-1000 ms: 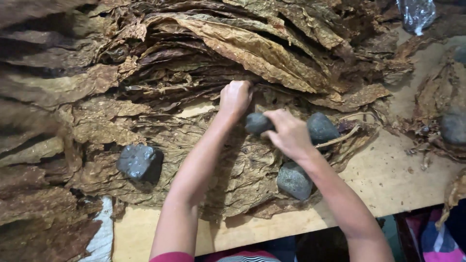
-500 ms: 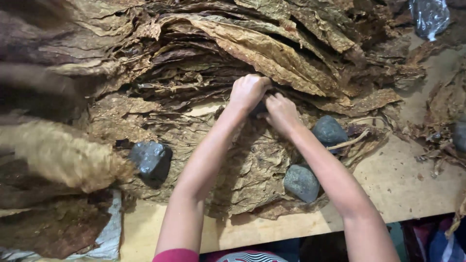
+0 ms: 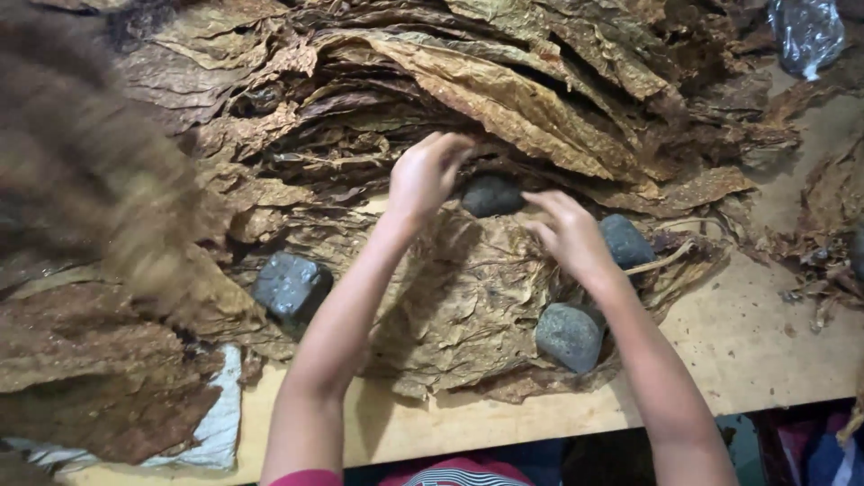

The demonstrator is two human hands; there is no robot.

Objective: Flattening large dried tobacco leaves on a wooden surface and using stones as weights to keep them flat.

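Head view, both hands open and empty, left hand (image 3: 423, 175) and right hand (image 3: 567, 236) flanking dark stone (image 3: 490, 195) on dried leaves (image 3: 459, 297)

Dark grey rounded stone (image 3: 491, 195): sits on the flattened stack of dry brown tobacco leaves (image 3: 459, 297), at its far edge. The leaves are crinkled, veined, spread flat on the wooden table, edges ragged.

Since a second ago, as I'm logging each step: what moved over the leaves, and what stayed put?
The right hand carried a dark stone up to the top of the flattened leaf and let go. Both hands now hover open, the left hand beside the stone. The other three stones and the leaf pile stayed put.
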